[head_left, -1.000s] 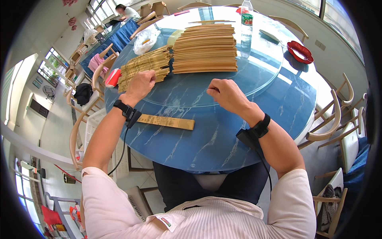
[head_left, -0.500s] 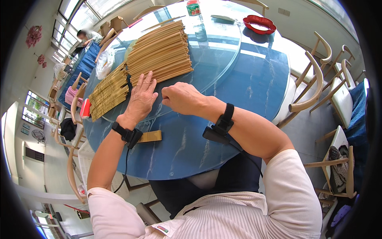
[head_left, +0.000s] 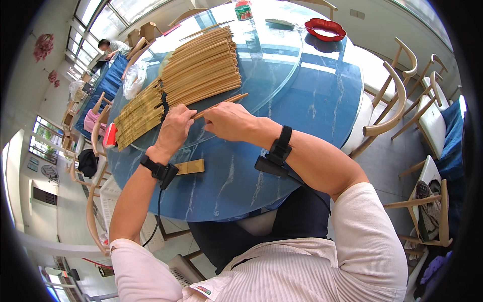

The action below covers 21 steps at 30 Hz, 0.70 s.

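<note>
Slim wooden chopsticks point(head_left: 201, 63) lie side by side in a wide, dense row on the glass turntable. Against their left end sits a fan of mottled gold strips point(head_left: 138, 113), flat like paper sleeves. Just in front of the row, my right hand point(head_left: 229, 121) is closed on a chopstick point(head_left: 235, 99), which slants up to the right out of my fingers. My left hand point(head_left: 176, 123) pinches the lower left end of the same chopstick. Whether one or two sticks are in my fingers, I cannot tell. Near my left wrist lies a small flat gold piece point(head_left: 190, 166).
A plastic bottle point(head_left: 243, 11) and a red scalloped dish point(head_left: 325, 30) stand at the far side of the blue round table point(head_left: 322, 116). A clear plastic bag point(head_left: 135, 80) and a red-and-white packet point(head_left: 109, 136) lie to the left. Wooden chairs point(head_left: 387, 100) surround the table; another person point(head_left: 113, 48) sits far left.
My left hand has come off the front edge of the row, its fingers drawn in from lying flat to a pinch. A chopstick now shows between my two hands.
</note>
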Available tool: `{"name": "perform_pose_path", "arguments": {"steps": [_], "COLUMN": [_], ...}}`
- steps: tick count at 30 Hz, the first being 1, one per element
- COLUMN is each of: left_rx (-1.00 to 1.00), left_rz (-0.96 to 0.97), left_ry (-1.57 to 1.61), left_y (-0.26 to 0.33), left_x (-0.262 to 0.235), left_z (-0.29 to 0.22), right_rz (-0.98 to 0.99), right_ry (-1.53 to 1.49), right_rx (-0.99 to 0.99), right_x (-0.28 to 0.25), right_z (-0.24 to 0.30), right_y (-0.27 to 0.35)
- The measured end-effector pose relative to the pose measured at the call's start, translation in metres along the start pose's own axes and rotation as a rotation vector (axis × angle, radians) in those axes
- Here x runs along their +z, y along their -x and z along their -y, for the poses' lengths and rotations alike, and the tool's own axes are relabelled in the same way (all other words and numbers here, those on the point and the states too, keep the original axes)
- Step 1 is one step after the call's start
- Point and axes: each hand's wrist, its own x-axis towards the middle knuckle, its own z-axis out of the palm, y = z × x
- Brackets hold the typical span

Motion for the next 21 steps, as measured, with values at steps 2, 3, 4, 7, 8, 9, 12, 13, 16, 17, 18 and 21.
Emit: {"name": "perform_pose_path", "arguments": {"steps": [2, 3, 4, 7, 8, 9, 12, 13, 16, 17, 18, 21], "left_rx": [-0.027, -0.039, -0.053, 0.011, 0.005, -0.002, -0.049, -0.060, 0.046, 0.048, -0.033, -0.338], "left_rz": [0.025, 0.023, 0.022, 0.014, -0.030, -0.073, -0.105, -0.110, -0.174, -0.166, -0.195, -0.256], "left_ry": [0.033, 0.028, 0.021, 0.019, 0.007, -0.005, 0.022, 0.038, 0.028, 0.049, 0.125, 0.639], "left_y": [0.002, 0.005, 0.009, 0.011, 0.010, 0.010, 0.014, 0.012, 0.004, 0.006, 0.013, 0.032], "left_x": [0.000, -0.001, -0.002, -0.002, -0.002, -0.003, -0.015, -0.022, -0.051, -0.062, -0.069, -0.082], "left_z": [-0.001, 0.000, 0.000, -0.006, -0.012, -0.019, -0.047, -0.056, -0.049, -0.042, -0.029, -0.001], "right_rz": [-0.006, -0.018, -0.028, -0.262, -0.414, -0.411, -0.178, -0.140, -0.105, -0.144, -0.185, -0.128], "right_ry": [-0.027, -0.056, -0.086, -0.078, -0.075, 0.010, 0.147, 0.122, 0.020, -0.023, -0.093, -0.222], "right_rx": [0.010, 0.010, 0.007, -0.152, -0.232, -0.237, -0.071, -0.064, -0.082, -0.070, -0.080, 0.002], "right_x": [-0.002, -0.002, -0.004, -0.006, -0.005, -0.006, -0.018, -0.021, -0.031, -0.034, -0.038, -0.044], "right_z": [0.002, 0.004, 0.008, 0.009, 0.007, 0.005, 0.014, 0.010, 0.003, 0.003, 0.005, 0.004], "right_y": [0.001, 0.000, 0.000, 0.002, 0.002, 0.001, 0.002, 0.003, -0.001, 0.002, 0.002, -0.001]}}
